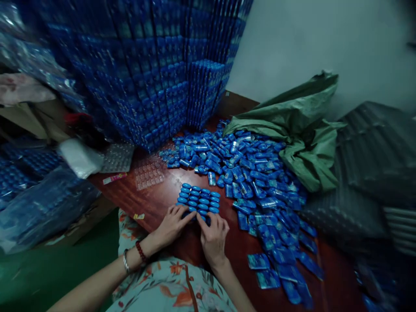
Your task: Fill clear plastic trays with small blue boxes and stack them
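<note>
My left hand (172, 225) and right hand (212, 236), fingers curled, press on the near edge of a tray of blue packets (199, 200) — best seated row by row, evenly. It lies on the red-brown surface (156, 203), loose packets (253, 173) heaped right, stacked trays (146, 73) walling the back.

Glossy blue plastic packets (260, 182), clear dimpled plastic tray (148, 173), polished reddish wood table (156, 203), coarse green woven sack (302, 130), matt painted wall (308, 43), floral cloth garment (169, 281)
</note>
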Demonstrator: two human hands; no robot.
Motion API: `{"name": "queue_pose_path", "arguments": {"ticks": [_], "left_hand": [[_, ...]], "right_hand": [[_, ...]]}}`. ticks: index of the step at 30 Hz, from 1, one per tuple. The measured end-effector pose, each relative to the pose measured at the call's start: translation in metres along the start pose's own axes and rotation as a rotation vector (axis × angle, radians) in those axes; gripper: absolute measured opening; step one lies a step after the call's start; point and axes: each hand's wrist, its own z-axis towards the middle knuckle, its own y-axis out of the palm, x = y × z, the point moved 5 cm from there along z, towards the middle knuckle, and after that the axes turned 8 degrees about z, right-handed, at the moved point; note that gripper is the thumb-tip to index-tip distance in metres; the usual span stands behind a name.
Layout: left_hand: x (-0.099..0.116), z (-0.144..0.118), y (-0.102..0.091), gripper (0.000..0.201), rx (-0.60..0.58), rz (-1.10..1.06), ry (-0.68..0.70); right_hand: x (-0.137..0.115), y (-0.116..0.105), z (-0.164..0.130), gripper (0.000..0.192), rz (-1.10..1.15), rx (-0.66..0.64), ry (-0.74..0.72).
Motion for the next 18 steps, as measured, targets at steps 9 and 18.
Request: {"name": "queue_pose_path", "arguments": {"ticks": [9, 18], "left_hand": [[-0.009, 0.025, 0.014, 0.055, -0.051, 0.071, -0.135], [-0.031, 0.043, 0.041, 0.063, 0.072, 0.043, -0.359]], "right_hand": [[0.017, 0.029, -0.022, 0.053, 0.009, 0.07, -0.076], [0.034, 0.038, 0.037, 0.068, -0.041, 0.418, -0.003]]}}
